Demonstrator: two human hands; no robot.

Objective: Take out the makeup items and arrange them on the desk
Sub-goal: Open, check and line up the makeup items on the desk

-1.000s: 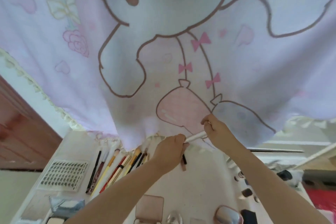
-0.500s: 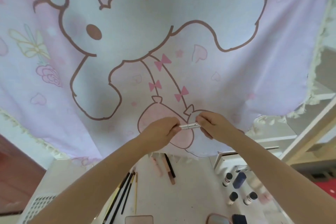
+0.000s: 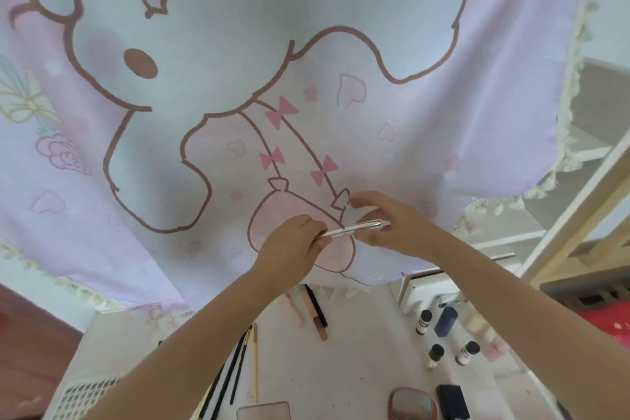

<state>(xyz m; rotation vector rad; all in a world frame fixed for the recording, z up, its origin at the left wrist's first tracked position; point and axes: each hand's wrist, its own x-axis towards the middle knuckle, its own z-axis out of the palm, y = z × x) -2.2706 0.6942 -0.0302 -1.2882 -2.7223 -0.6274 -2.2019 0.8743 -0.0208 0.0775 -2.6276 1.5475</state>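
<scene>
The left hand [image 3: 293, 244] pinches one end of a slim silver pen-like stick [image 3: 351, 230], held level above the white desk [image 3: 341, 368]. The right hand [image 3: 388, 225] cups its other end with loosely spread fingers. Below lie pencils [image 3: 238, 361], small bottles [image 3: 424, 321] and compacts [image 3: 414, 404]. A pink cartoon curtain [image 3: 306, 62] hangs behind.

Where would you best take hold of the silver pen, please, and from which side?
The silver pen lies roughly level in the air, its left end pinched by the left hand. Its free right half is bare, so pinch that slim barrel across its width, coming from the right, where the right hand is open.
</scene>
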